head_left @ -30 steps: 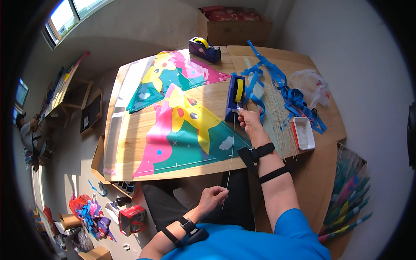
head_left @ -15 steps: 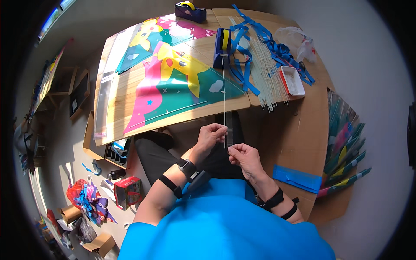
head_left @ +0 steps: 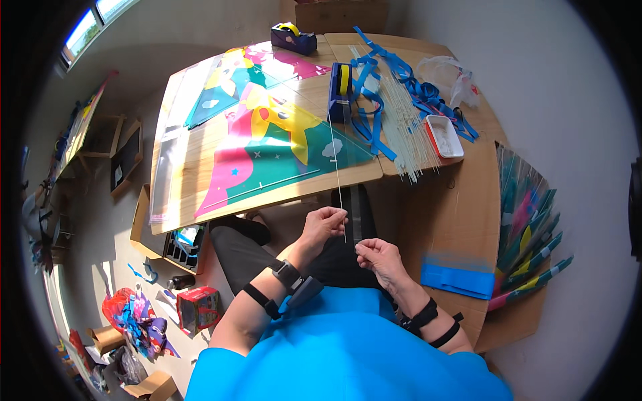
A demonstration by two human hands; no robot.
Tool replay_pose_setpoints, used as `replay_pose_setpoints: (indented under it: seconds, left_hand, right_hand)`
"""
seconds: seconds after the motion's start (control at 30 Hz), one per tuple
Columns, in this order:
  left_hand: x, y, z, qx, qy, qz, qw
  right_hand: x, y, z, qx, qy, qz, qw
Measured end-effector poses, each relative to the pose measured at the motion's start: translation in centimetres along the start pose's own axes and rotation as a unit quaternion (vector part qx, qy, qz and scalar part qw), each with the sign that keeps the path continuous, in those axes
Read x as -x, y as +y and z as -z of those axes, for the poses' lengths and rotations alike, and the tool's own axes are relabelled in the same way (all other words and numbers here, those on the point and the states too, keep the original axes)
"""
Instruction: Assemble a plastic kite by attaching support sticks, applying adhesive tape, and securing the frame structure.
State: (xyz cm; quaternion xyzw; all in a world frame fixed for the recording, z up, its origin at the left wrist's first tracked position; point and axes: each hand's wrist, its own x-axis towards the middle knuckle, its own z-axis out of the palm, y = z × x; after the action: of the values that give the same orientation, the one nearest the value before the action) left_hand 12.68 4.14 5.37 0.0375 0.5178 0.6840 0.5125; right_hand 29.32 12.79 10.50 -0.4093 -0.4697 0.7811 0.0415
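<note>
My left hand (head_left: 325, 227) pinches a thin white rod (head_left: 337, 175) near its lower end, over my lap. The rod slants up across the table edge towards a dark blue tape dispenser (head_left: 340, 100) with a yellow core. My right hand (head_left: 380, 259), a little lower and to the right, pinches the end of a narrow see-through strip (head_left: 356, 217). Left of the rod, a triangular kite sail (head_left: 281, 150) in pink, green and yellow lies flat on the table (head_left: 314, 190). Another white rod (head_left: 267, 183) rests along its lower part.
Blue ribbons (head_left: 374, 120), a pile of thin rods (head_left: 408, 127) and a red-and-white tray (head_left: 447, 137) lie at the right. A second dispenser (head_left: 293, 40) stands at the back. Rolled kites (head_left: 531, 247) and a blue pouch (head_left: 458, 279) are beside a cardboard sheet (head_left: 461, 220).
My view has shifted, so the table sits lower in it. The rod now leans more to the left at its top, and my hands are slightly farther apart.
</note>
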Motion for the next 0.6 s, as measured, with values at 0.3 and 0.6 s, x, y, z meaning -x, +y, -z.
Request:
replay_pose_setpoints:
  seconds: [0.3,0.6]
  left_hand:
    - [1.4,9.9,2.1,-0.027,0.017,-0.053,0.998]
    - [-18.7,21.2,5.1,-0.097,0.126,-0.129,0.979]
  right_hand:
    - [-1.6,0.2,2.6,0.026,-0.031,-0.033,0.999]
    - [-2.8,-0.2,3.1,0.069,-0.066,-0.101,0.990]
